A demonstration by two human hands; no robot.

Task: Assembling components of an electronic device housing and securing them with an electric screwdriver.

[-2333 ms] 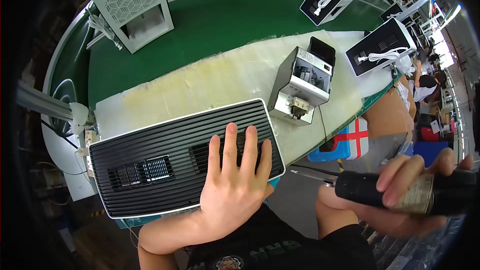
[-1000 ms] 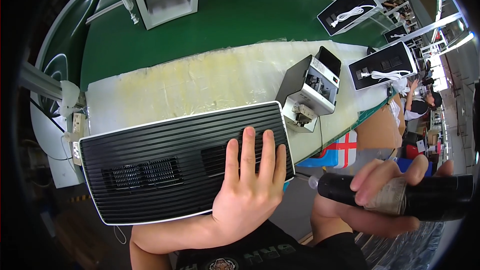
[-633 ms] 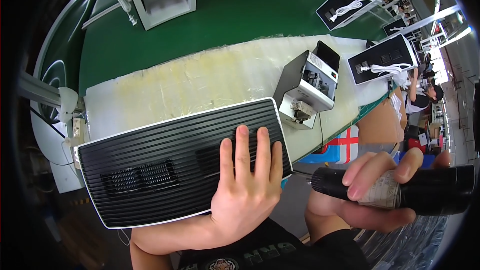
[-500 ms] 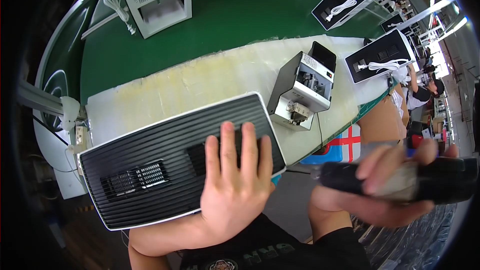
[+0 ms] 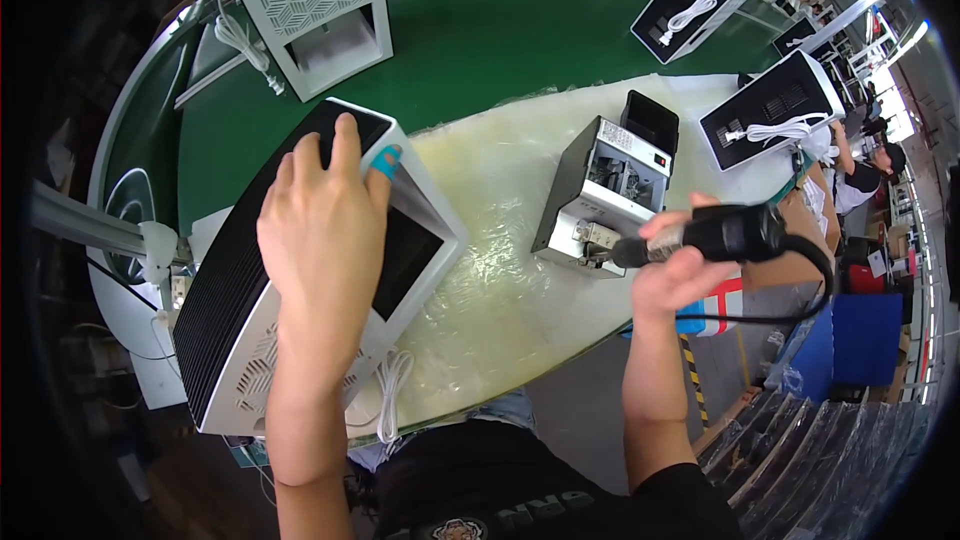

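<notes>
My left hand (image 5: pixel 325 220) grips the upper edge of a white appliance housing (image 5: pixel 425 190) with a black ribbed face; fingers rest on top, and the thumb, in a teal finger cover, curls over the side. The housing stands tilted, showing a dark recessed opening and a patterned white panel partly hidden by my forearm. A white coiled cord (image 5: pixel 393 395) lies beside it. My right hand (image 5: pixel 680 270) is wrapped round a black corded electric screwdriver (image 5: pixel 735 233), held sideways. Its tip is at the front pickup of a black-and-silver screw feeder (image 5: pixel 610 185); exact contact is unclear.
The padded work surface (image 5: pixel 500 290) is covered in clear film. Beyond lies a green conveyor (image 5: pixel 520 30) carrying a white patterned housing (image 5: pixel 310 10) and black-backed units (image 5: pixel 770 105) with bundled cords. Another person (image 5: pixel 865 175) works at far right. A blue box (image 5: pixel 865 340) stands below.
The housing has turned from lying ribbed-face up to a tilted stance. My left hand shifted up and left with it. My right hand brought the screwdriver left to the feeder.
</notes>
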